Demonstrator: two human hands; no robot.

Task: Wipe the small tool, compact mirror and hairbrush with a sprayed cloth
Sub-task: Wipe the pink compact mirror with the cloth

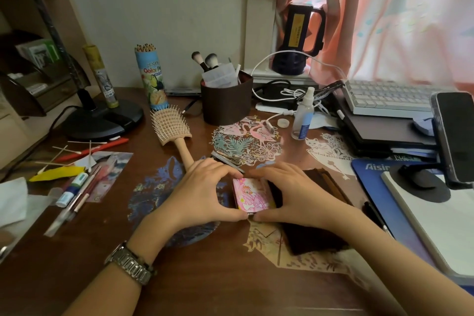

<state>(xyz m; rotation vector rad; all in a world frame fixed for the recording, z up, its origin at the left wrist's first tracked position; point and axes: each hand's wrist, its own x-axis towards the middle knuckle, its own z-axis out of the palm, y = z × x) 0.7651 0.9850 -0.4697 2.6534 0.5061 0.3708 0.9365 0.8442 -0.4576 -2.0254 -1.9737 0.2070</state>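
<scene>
A pink compact mirror with a cartoon print lies closed on the wooden desk. My left hand and my right hand both grip its edges, thumbs meeting at its near side. A dark brown cloth lies under and to the right of my right hand. The peach hairbrush rests bristles up just beyond my left hand, its handle pointing toward me. A small metal tool lies just behind my fingers. The spray bottle stands upright further back on the right.
A brown cup of makeup brushes stands behind the hairbrush. A lamp base and a coloured pencil tube sit at back left. Pens and cotton swabs lie left. A keyboard, phone stand and blue mat crowd the right.
</scene>
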